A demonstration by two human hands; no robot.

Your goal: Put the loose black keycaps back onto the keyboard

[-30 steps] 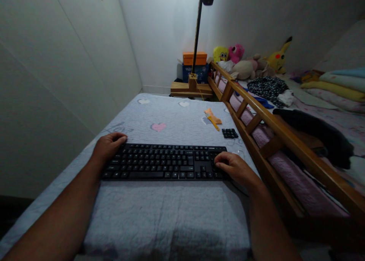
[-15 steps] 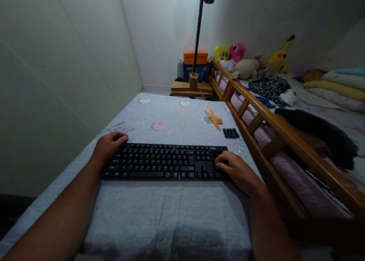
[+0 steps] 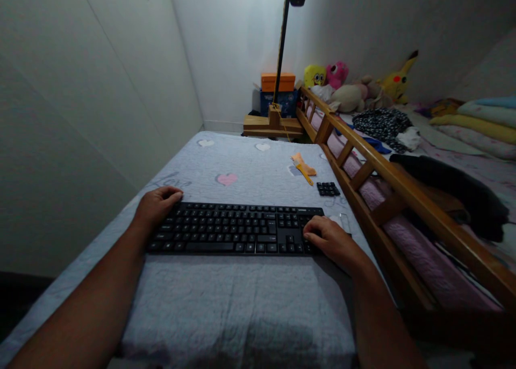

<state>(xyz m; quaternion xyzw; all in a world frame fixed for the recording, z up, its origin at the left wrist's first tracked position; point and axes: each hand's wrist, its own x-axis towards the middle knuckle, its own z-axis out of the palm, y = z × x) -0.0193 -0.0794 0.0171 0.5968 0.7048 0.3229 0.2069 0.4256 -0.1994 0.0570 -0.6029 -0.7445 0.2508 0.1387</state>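
A black keyboard [image 3: 226,228] lies flat on the quilted light-blue cover. My left hand [image 3: 158,203] rests at its upper left corner, fingers curled against the edge and thumb along the top. Over the number pad at the right end is my right hand [image 3: 325,236], its thumb and fingers bent together in a pinch on the keys. Whatever is between those fingertips is too small to make out, and the hand covers part of the pad. Just beyond it sits a thin wire tool [image 3: 344,222]. Several loose black keycaps [image 3: 328,189] are grouped above the keyboard's right end.
A yellow-handled brush [image 3: 304,174] lies by an orange cloth [image 3: 309,168]. Along the right runs a wooden bed rail [image 3: 374,170], with plush toys and bedding behind it. A stand on a wooden base [image 3: 258,123] and an orange box [image 3: 278,81] are at the far end.
The view has shifted slightly. My right hand has tilted a little over the number pad, showing more of the wire tool. My left hand stays at the keyboard's corner.
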